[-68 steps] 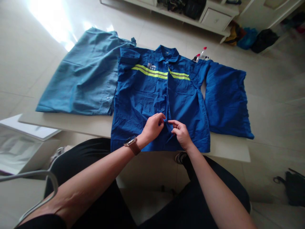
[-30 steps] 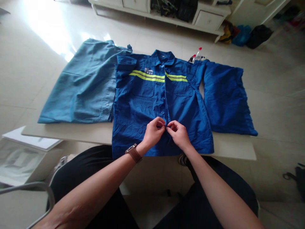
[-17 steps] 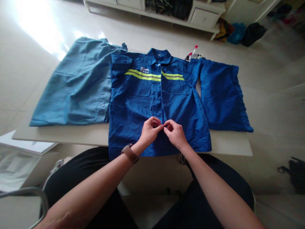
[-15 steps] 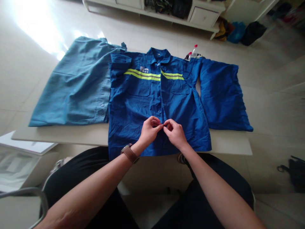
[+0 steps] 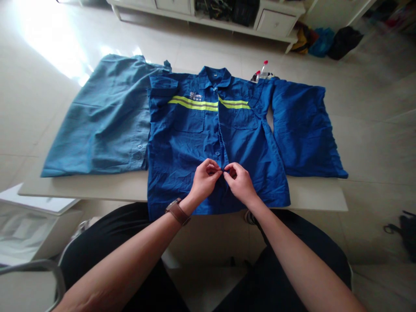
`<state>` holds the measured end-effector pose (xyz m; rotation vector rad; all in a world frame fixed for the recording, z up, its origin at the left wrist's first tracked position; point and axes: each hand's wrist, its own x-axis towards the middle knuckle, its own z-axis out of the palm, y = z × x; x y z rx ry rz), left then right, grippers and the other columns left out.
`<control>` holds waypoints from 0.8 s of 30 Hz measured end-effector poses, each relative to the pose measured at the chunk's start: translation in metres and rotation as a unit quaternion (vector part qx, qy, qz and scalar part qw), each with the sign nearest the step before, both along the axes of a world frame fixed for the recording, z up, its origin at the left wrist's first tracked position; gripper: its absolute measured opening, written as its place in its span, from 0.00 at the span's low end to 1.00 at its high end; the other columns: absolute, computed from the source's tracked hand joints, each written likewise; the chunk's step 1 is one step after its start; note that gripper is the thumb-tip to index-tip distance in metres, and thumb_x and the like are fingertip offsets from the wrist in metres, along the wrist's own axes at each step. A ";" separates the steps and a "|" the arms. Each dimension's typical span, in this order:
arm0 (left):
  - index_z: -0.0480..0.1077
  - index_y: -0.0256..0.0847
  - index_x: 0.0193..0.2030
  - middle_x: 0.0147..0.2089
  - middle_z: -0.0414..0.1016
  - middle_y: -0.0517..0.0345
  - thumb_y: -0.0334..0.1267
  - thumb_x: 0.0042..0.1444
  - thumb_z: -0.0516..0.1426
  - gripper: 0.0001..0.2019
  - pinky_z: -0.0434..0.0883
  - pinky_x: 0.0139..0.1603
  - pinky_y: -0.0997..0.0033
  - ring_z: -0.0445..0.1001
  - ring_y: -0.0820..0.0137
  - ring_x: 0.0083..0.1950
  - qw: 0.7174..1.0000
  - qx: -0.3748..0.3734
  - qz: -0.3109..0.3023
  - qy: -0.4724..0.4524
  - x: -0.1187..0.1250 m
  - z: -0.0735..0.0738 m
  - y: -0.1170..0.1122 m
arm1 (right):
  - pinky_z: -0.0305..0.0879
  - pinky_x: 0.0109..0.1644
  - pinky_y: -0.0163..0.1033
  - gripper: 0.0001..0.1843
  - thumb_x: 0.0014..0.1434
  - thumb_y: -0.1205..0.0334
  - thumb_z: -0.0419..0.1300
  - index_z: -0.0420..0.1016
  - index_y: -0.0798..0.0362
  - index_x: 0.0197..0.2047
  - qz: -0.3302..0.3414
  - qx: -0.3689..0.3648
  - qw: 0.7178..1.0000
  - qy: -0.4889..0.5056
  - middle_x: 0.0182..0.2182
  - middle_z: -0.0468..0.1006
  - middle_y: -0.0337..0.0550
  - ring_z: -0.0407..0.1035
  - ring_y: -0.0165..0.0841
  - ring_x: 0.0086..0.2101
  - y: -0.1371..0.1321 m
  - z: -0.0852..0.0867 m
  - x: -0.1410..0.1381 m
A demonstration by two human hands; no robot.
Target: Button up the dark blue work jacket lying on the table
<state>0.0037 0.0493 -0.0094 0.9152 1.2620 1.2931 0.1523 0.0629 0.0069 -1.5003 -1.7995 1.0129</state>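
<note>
A dark blue work shirt (image 5: pixel 190 149) with yellow reflective stripes lies front up, its collar away from me. Low on its front opening, my left hand (image 5: pixel 206 177) pinches one edge of the placket between thumb and forefinger. Close beside it, fingertips nearly touching, my right hand (image 5: pixel 239 181) pinches the other edge. Whether a button sits between the fingertips is hidden. Just above them a button (image 5: pixel 217 153) shows on the placket, and the two front edges stand slightly apart there.
Lighter blue folded cloth (image 5: pixel 97 125) with buttons lies left of the shirt, and more dark blue cloth (image 5: pixel 302 130) lies right. Both rest on a pale bench top (image 5: pixel 316 199). Red-capped bottles (image 5: pixel 264 69) stand behind. A white cabinet (image 5: pixel 276 22) is farther back; a white box (image 5: pixel 35 203) is at left.
Both hands keep their pinch at nearly the same spot on the shirt front. The gap between the front edges looks slightly wider. The whole view has shifted a little.
</note>
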 end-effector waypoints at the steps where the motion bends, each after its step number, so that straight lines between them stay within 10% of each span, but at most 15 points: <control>1: 0.68 0.41 0.32 0.32 0.77 0.61 0.32 0.47 0.66 0.10 0.71 0.39 0.72 0.76 0.71 0.35 1.000 0.003 -0.001 0.000 0.000 0.000 0.000 | 0.65 0.38 0.39 0.05 0.59 0.59 0.58 0.73 0.50 0.38 0.001 0.005 1.000 0.000 0.32 0.76 0.40 0.68 0.33 0.30 0.000 -0.001 0.000; 24: 0.70 0.40 0.33 0.33 0.77 0.59 0.37 0.44 0.71 0.14 0.72 0.42 0.71 0.76 0.71 0.37 0.995 -0.076 0.016 -0.058 0.000 -0.001 -0.003 | 0.64 0.44 0.41 0.05 0.65 0.67 0.53 0.68 0.48 0.39 0.079 0.119 0.984 -0.103 0.37 0.72 0.44 0.69 0.38 0.39 -0.005 -0.005 0.001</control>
